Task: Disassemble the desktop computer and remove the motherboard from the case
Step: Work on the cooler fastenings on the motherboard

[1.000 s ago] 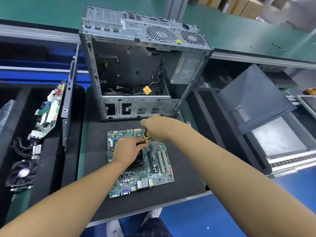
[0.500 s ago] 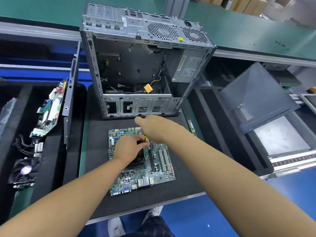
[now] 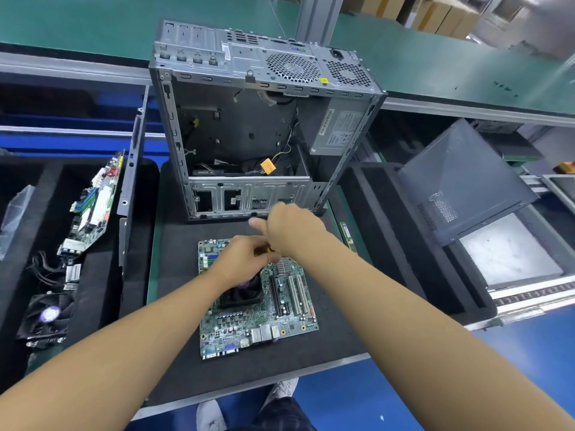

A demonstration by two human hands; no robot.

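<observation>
The green motherboard lies flat on the black mat, in front of the open grey computer case, which stands upright with its side off. A black cooler fan sits on the board. My left hand rests over the board's far part with fingers curled down at the cooler's edge. My right hand hovers just beyond it, gripping a yellow-and-black screwdriver handle that peeks out between the two hands. The tool's tip is hidden.
Another motherboard leans in the black foam tray at left, with a loose fan and cables below it. A grey case side panel leans at right. A memory stick lies by the mat's right edge.
My right hand has lifted slightly and turned, its thumb now sticking out to the left. My left hand stays on the board by the cooler. The camera view has shifted a little.
</observation>
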